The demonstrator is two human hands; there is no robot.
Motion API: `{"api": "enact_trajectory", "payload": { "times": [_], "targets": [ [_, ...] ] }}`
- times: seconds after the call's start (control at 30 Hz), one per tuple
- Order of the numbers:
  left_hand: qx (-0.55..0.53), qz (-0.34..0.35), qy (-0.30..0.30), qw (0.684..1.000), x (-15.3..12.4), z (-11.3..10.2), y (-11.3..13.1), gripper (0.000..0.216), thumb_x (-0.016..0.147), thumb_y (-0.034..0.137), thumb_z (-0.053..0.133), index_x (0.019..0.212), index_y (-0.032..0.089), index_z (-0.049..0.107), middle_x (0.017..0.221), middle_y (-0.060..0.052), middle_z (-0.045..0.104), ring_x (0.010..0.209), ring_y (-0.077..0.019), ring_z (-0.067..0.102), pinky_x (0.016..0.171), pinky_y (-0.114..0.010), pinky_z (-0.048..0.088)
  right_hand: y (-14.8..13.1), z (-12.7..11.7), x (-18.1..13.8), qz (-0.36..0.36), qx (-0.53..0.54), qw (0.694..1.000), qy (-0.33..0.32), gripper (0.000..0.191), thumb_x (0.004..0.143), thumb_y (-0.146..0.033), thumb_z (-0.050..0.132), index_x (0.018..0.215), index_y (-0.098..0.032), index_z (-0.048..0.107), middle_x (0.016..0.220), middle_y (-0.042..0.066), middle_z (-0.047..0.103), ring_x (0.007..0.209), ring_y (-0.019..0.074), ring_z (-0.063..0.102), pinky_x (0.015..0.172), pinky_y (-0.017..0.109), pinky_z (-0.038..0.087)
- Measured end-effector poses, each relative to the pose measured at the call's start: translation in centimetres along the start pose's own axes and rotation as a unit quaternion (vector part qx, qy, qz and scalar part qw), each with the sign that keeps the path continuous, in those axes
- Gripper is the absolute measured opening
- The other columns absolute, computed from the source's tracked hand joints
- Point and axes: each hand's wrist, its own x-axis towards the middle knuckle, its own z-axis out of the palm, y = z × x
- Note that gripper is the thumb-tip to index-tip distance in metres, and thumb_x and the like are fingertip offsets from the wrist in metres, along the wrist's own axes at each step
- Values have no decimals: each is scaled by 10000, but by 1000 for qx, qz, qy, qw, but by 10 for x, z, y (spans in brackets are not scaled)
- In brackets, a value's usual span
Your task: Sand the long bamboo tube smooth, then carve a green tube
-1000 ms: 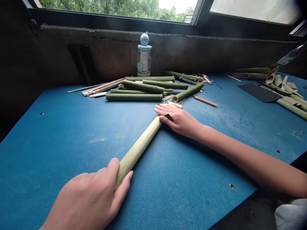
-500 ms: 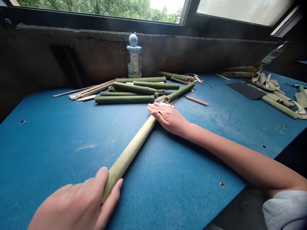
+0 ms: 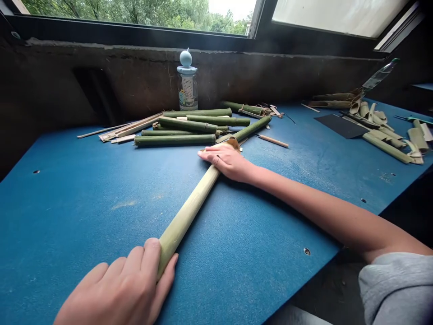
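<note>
The left hand [image 3: 125, 280] grips the near end of a long, pale green bamboo piece [image 3: 187, 210], as before; the right hand [image 3: 228, 162] wraps over its far part. That far end now hides the mouth of a slanting dark green bamboo tube [image 3: 253, 128], visible half a second ago. The piece, faintly streaked, slants above the blue tabletop [image 3: 101, 243]. Beyond it: stacked green bamboo tubes [image 3: 174, 141], then a clear, blue-lidded bottle [image 3: 188, 88].

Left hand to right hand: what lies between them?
The pale bamboo piece, in the head view. It runs from the left hand, which grips its near part, to the right hand, laid over it farther off.
</note>
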Motion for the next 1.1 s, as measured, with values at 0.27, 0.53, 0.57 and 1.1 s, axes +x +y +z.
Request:
{"api": "enact_trajectory", "payload": {
  "times": [0.27, 0.53, 0.57, 1.1],
  "targets": [
    [187, 133, 63, 971, 12, -3, 9, 315, 906, 440, 476, 657, 251, 442, 482, 10, 447, 422, -218, 454, 535, -355, 256, -73, 13, -15, -102, 42, 992, -54, 421, 1042, -332, 331, 1363, -207, 574, 1413, -9, 564, 1383, 170, 440, 1163, 358, 226],
    [245, 135, 57, 958, 3, 1, 8, 333, 889, 502, 480, 687, 245, 418, 521, 9, 426, 446, -216, 448, 556, -357, 247, -12, -7, -3, 23, 26, 999, -40, 449, 1049, -323, 275, 1354, -223, 589, 1443, 19, 534, 1425, 214, 380, 1158, 413, 231],
    [249, 135, 59, 957, 3, 1, 8, 336, 889, 505, 475, 686, 244, 417, 516, 11, 419, 442, -216, 448, 555, -356, 245, 0, -11, 1, 56, 2, 998, -32, 443, 1047, -319, 284, 1344, -222, 598, 1435, 22, 543, 1435, 231, 363, 1155, 435, 223],
    [209, 112, -5, 971, 8, -4, 9, 383, 957, 486, 364, 706, 230, 498, 471, 16, 438, 384, -215, 483, 491, -318, 183, 11, -15, 4, 20, 2, 997, -74, 486, 1052, -351, 223, 1461, -245, 464, 1545, -4, 402, 1491, 255, 221, 1196, 470, 119]
  ]
}}
